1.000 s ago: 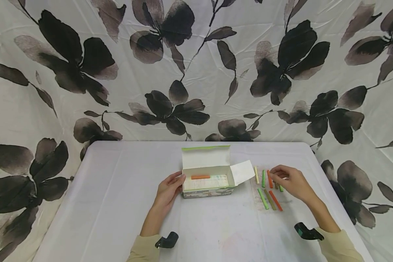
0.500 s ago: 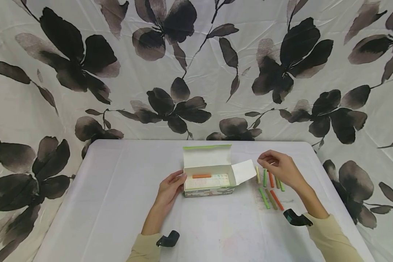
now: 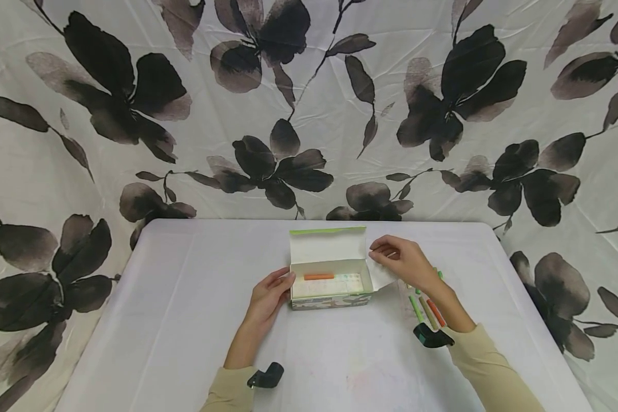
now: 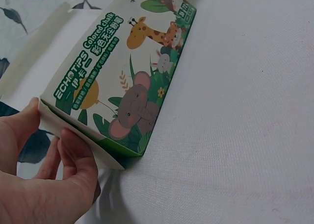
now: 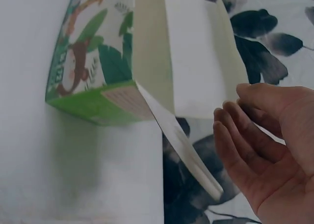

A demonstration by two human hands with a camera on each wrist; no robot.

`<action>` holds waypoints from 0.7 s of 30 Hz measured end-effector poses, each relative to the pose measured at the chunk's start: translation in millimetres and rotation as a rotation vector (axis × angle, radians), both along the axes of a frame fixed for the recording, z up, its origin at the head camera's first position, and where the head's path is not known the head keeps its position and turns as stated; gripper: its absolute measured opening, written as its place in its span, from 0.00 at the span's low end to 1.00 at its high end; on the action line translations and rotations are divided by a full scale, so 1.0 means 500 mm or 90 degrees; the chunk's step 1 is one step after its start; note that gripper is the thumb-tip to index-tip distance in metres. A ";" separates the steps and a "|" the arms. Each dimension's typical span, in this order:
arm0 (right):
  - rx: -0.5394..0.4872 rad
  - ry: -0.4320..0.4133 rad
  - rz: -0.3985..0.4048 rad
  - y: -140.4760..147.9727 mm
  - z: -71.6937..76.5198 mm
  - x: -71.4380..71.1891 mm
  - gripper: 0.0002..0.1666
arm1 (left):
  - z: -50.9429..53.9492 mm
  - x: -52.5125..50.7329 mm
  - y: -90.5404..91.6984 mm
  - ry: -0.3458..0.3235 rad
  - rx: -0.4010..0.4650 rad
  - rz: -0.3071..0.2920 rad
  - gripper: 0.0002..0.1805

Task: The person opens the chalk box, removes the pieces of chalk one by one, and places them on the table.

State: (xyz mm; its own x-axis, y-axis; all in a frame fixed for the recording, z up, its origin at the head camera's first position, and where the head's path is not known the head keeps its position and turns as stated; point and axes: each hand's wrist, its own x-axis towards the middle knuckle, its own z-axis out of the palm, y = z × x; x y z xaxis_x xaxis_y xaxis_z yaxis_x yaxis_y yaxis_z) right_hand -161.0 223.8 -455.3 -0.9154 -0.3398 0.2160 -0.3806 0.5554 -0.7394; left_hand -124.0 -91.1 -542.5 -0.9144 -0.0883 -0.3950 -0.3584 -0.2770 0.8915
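An open cardboard box of coloured chalk (image 3: 332, 301) stands on the table, its lid (image 3: 328, 246) raised at the back. An orange chalk stick (image 3: 319, 276) lies inside on a pale, speckled surface. My left hand (image 3: 269, 294) grips the box's left end; in the left wrist view, thumb and fingers pinch the end flap (image 4: 81, 136). Over the right side flap (image 3: 382, 278) hovers my right hand (image 3: 404, 263), fingers loosely bent. Nothing shows between those fingers (image 5: 235, 136) in the right wrist view. The box's printed front (image 4: 132, 72) has cartoon animals and the words "Colored Chalk".
Right of the box lie several chalk sticks, among them a green one (image 3: 415, 309), an olive one (image 3: 428, 312) and a red one (image 3: 436, 313). My right forearm covers part of them. The white table (image 3: 309, 360) ends at a floral cloth (image 3: 185, 114) behind.
My right hand has moved left from above the laid-out chalk sticks to the box's right flap. My left hand and the box stay in place.
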 end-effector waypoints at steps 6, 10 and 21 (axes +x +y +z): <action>-0.016 -0.009 0.044 -0.043 -0.025 -0.008 0.10 | 0.001 0.003 0.002 0.006 0.011 0.001 0.26; -0.016 -0.025 0.065 -0.069 -0.037 -0.012 0.10 | 0.004 0.001 0.002 0.001 0.009 0.002 0.25; -0.004 -0.026 0.132 -0.134 -0.070 -0.015 0.09 | 0.009 0.002 -0.001 -0.003 0.007 -0.005 0.27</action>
